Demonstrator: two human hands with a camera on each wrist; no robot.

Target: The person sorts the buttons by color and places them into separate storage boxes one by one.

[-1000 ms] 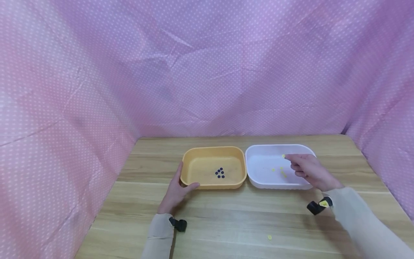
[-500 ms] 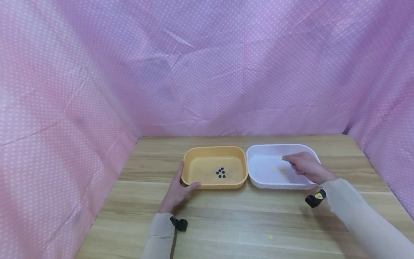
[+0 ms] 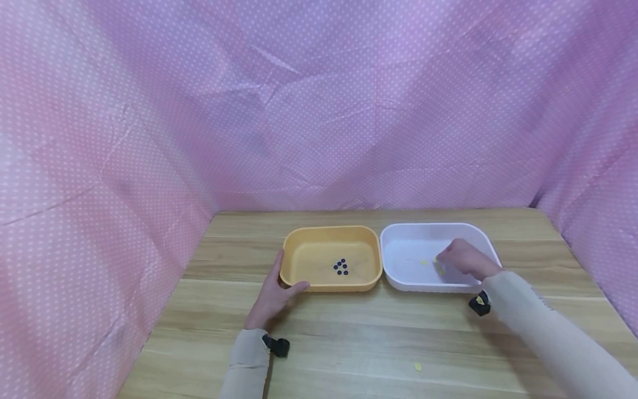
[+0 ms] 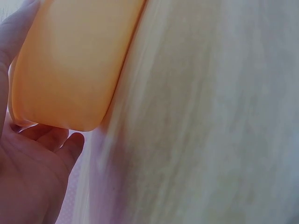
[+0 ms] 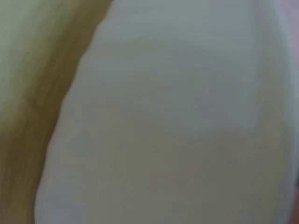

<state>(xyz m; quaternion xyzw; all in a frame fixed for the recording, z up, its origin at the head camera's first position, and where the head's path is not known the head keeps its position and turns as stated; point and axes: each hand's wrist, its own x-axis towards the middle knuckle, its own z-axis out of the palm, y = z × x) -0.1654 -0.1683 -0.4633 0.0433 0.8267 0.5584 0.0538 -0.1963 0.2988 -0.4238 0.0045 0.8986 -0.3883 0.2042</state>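
My left hand (image 3: 269, 296) holds the left end of an orange tray (image 3: 329, 287). Its thumb lies along the front rim and its fingers along the left side; in the left wrist view, fingers (image 4: 70, 149) curl round the tray's corner. Several dark discs (image 3: 341, 266) lie grouped inside this tray. Over a white tray (image 3: 428, 287), my right hand (image 3: 468, 259) reaches down inside, its fingertips pinched together at a small yellow disc. Several yellow discs (image 3: 440, 269) lie by those fingertips. The right wrist view shows only the white tray's blurred outer wall (image 5: 163, 116).
Both trays stand side by side on the wooden table (image 3: 349, 332). One yellow disc (image 3: 418, 367) lies near the table's front edge. Pink dotted cloth (image 3: 319, 111) hangs behind the table and at both sides.
My right hand has moved down into the white tray from above it, and the yellow disc in its fingertips can no longer be told from those below. The left hand stays put.
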